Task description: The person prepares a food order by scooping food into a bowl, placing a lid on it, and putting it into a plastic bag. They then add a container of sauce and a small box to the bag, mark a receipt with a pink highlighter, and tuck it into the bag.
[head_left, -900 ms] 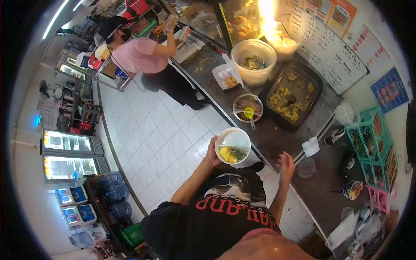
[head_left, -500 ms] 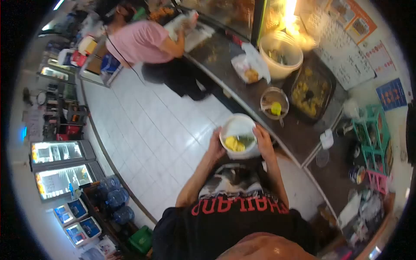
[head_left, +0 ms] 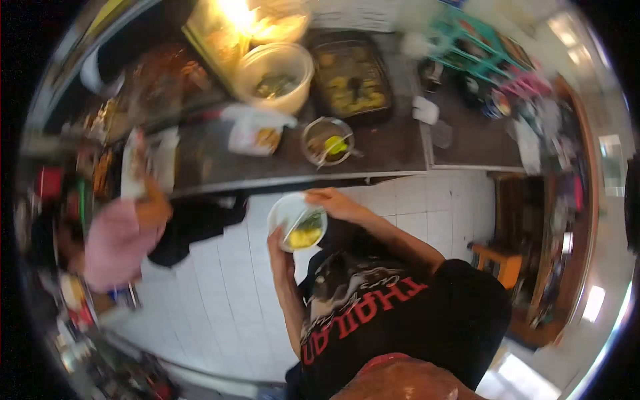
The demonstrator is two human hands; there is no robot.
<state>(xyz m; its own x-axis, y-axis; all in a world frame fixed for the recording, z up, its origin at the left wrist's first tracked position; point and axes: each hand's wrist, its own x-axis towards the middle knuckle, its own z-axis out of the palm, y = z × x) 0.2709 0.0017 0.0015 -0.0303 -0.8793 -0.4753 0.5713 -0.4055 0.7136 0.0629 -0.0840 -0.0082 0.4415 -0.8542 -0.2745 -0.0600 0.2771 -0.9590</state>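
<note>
A white round bowl (head_left: 281, 212) is held over the floor in front of my body. Yellow pieces (head_left: 305, 238) and something dark green and leafy lie in it, and a thin pale strip crosses its inside. My left hand (head_left: 278, 249) grips the near left side of the bowl. Fingers of my right hand (head_left: 331, 202) are closed on the rim at the upper right. Just beyond, on the dark counter (head_left: 220, 157), a metal pot (head_left: 309, 143) holds brown food and a bright yellow-green item with a utensil.
On the counter are a plastic bag (head_left: 243, 137), a large white tub (head_left: 287, 101), a dark tray of yellow food (head_left: 353, 90) and a green rack (head_left: 460, 40). A person in a pink shirt (head_left: 117, 243) works at the left. An orange stool (head_left: 500, 265) stands at the right.
My view has swung to the right, so the counter now runs across the top. The bowl has turned with my body and stays in both hands.
</note>
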